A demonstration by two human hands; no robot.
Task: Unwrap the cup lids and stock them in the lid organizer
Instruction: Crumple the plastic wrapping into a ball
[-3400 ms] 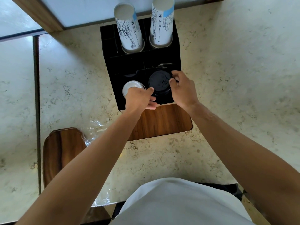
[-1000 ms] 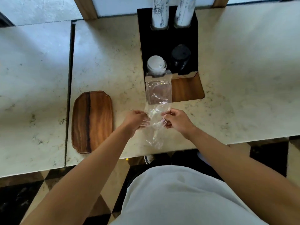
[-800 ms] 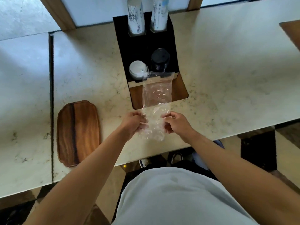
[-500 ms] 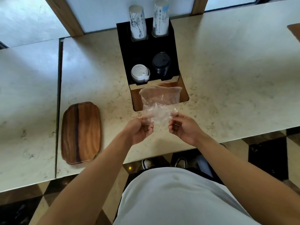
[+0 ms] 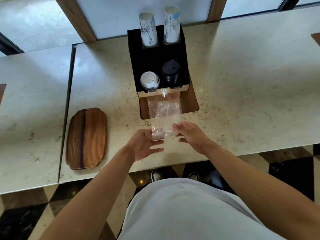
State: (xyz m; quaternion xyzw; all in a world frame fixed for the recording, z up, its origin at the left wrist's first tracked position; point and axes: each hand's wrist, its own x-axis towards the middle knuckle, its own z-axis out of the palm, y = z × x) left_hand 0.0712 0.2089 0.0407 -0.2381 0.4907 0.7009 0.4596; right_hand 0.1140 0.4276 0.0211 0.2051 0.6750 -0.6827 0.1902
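A black lid organizer [image 5: 152,56] stands on the marble counter. Its front left slot holds a stack of white lids [image 5: 149,80] and its front right slot a stack of black lids [image 5: 171,71]. An empty clear plastic wrapper [image 5: 163,115] stretches from the organizer's front lip down to my hands. My left hand [image 5: 145,145] is palm-up with straight fingers under the wrapper's lower end. My right hand [image 5: 189,134] has straight fingers, and their tips touch the wrapper's right edge. Neither hand curls round it.
Two stacks of printed paper cups [image 5: 149,29] rise from the organizer's rear slots. Its wooden base [image 5: 189,103] juts forward. A wooden tray [image 5: 86,138] lies to the left on the counter [image 5: 242,94], beside a seam between slabs. The counter's front edge is near my body.
After my hands left the lids in the organizer they picked up the wrapper. Since half a second ago my fingers have opened from pinching it, and the wrapper has unfolded longer.
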